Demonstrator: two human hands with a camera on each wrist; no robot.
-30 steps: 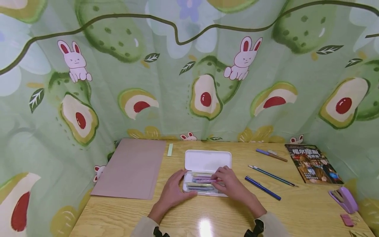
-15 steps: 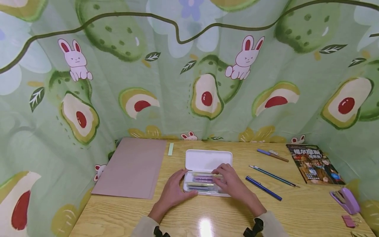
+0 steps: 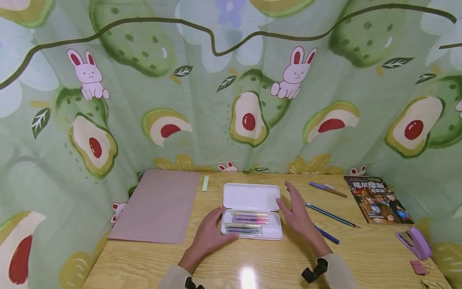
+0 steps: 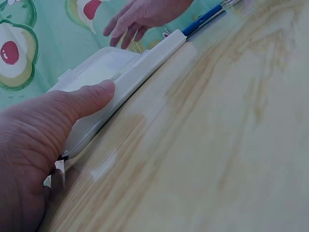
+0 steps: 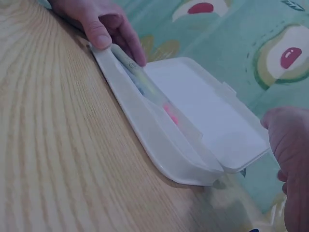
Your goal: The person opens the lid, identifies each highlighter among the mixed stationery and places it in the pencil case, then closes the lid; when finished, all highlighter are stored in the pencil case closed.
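Note:
A white pencil case (image 3: pixel 272 232) lies on the table with its lid (image 3: pixel 251 197) raised at the back. Purple and pink pens (image 3: pixel 249 219) lie in its rear part, and more pens (image 3: pixel 242 229) fill the front left; the front right end shows bare white. My left hand (image 3: pixel 209 236) grips the case's left end, with the thumb (image 4: pixel 99 95) on the front rim and the fingers round the far side. Just off the right end hovers my right hand (image 3: pixel 297 212), fingers extended, touching nothing; it also appears in the right wrist view (image 5: pixel 292 154).
Right of the case lie a blue pen (image 3: pixel 327 235), partly behind my right hand, a pencil (image 3: pixel 332 215) and a blue-and-brown pen (image 3: pixel 328 189). Farther right are a book (image 3: pixel 379 200), a purple stapler (image 3: pixel 415 243) and a pink clip (image 3: pixel 418 267). A mauve folder (image 3: pixel 155 208) and pale green strip (image 3: pixel 205 183) lie left.
My right hand has let go of a pen inside the case, then moved right and out of it with its fingers spread. My left hand has stayed on the case.

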